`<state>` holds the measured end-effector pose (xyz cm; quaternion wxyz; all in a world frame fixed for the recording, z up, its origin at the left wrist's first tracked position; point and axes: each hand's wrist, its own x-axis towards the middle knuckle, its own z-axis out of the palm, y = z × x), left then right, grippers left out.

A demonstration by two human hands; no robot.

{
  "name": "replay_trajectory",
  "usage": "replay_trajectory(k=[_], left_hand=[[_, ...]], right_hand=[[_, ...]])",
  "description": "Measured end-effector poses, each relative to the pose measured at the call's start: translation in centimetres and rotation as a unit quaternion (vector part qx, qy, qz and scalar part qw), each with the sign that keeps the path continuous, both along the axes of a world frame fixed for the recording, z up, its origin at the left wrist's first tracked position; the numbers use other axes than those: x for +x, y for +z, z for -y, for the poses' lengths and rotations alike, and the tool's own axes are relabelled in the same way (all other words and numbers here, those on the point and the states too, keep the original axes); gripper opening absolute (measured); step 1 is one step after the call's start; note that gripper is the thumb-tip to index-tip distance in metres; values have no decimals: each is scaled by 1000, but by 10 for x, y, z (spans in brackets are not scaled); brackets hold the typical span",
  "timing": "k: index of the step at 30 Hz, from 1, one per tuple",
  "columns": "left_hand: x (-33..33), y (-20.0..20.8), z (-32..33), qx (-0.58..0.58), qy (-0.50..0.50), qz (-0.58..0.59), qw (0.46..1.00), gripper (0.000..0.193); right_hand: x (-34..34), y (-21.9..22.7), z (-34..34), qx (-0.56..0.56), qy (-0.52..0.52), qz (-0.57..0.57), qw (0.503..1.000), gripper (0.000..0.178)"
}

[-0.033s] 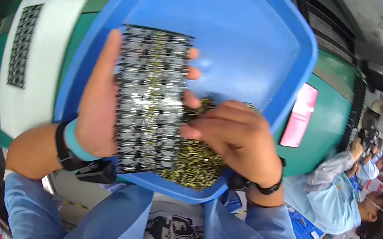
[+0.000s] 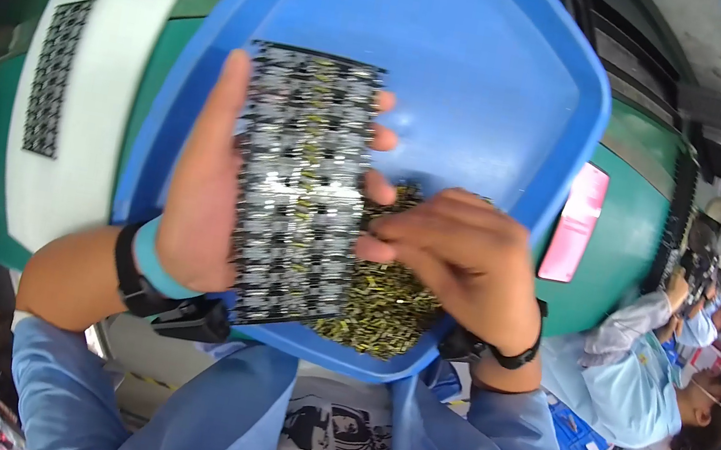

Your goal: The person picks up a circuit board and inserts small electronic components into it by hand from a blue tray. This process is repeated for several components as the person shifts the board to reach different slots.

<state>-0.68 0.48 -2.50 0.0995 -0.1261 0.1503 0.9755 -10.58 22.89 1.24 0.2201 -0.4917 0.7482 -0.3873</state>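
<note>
My left hand [image 2: 196, 207] grips a circuit board panel [image 2: 289, 242], black and silver with a yellowish strip down its middle. The thumb lies along its left edge, and fingertips show at the right edge. Close beside that right edge, my right hand [image 2: 475, 254] is closed in a pinch; whatever lies between its fingertips is too small to make out. Under both hands sits a large blue tray [image 2: 582, 100]. A heap of tiny gold and black parts [image 2: 387, 320] fills its near side, partly covered by the panel and my right hand.
Left of the tray, a white sheet [image 2: 98, 143] carries another similar panel [image 2: 57, 74]. A pink-screened phone [image 2: 574, 223] lies to the right on the green tabletop [image 2: 623, 221]. Farther right, a co-worker in light blue [image 2: 625, 384] sits. Dark racks [image 2: 632, 56] stand at the back right.
The whole scene sits slightly farther right in the picture. The panel and both hands have shifted a little right with it; both hands keep the same grip.
</note>
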Motion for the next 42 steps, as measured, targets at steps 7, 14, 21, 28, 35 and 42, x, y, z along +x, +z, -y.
replay_trajectory(k=[7,14,21,28,35,42], left_hand=[[-3,4,-4,32,-7,11,999,93],[-1,2,-1,29,-8,18,999,93],[-1,3,-1,22,-4,36,999,91],[-2,4,-3,28,-9,43,999,90],[-1,3,-3,47,-15,44,998,89],[0,3,-8,21,-3,47,999,86]], right_hand=[[0,-3,2,-94,-115,126,981,12],[18,-1,9,-87,-217,238,943,11],[3,-9,4,-135,-150,135,970,12],[7,-6,5,-106,-172,136,970,14],[11,-8,8,-116,-177,155,965,15],[20,5,26,-123,-54,-11,991,15]])
